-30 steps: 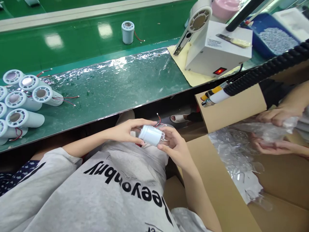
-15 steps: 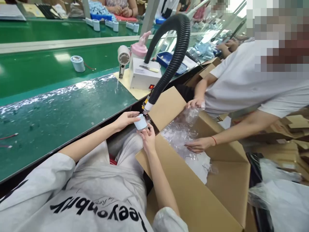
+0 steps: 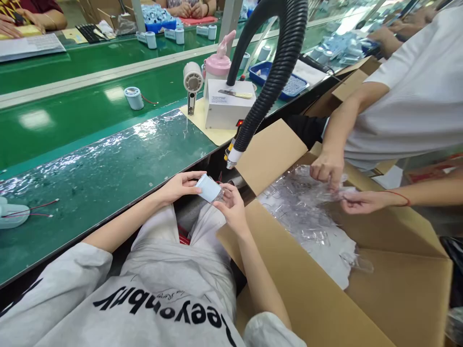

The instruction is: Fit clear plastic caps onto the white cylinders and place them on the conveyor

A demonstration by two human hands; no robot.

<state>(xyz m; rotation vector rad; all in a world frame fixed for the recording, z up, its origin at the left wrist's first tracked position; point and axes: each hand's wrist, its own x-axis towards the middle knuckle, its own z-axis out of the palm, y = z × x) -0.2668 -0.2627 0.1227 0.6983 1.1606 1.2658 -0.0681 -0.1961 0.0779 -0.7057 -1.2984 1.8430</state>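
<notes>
Between my two hands, above my lap, is a light blue cylindrical housing (image 3: 209,187) with a clear plastic piece at its right end. My left hand (image 3: 179,187) is closed on its left end, thumb in front and fingers behind. At the right, my right hand (image 3: 232,205) grips the clear end with bent fingers, partly covering it. The housing lies tilted, its clear end lower. Just above and to the right hangs the metal nozzle (image 3: 231,163) of a black corrugated hose (image 3: 265,103), apart from the housing.
A cardboard box (image 3: 289,270) with clear plastic pieces (image 3: 307,212) stands at my right; a co-worker's hands (image 3: 331,168) are over it. On the green bench (image 3: 119,159) are a white machine box (image 3: 229,108), a small fan (image 3: 193,79), a pink-topped bottle (image 3: 218,65) and another blue cylinder (image 3: 133,98).
The housing has tilted and moved away from the nozzle, with my right hand shifting to its clear end. The co-worker's hands have come together over the box. The view has shifted left.
</notes>
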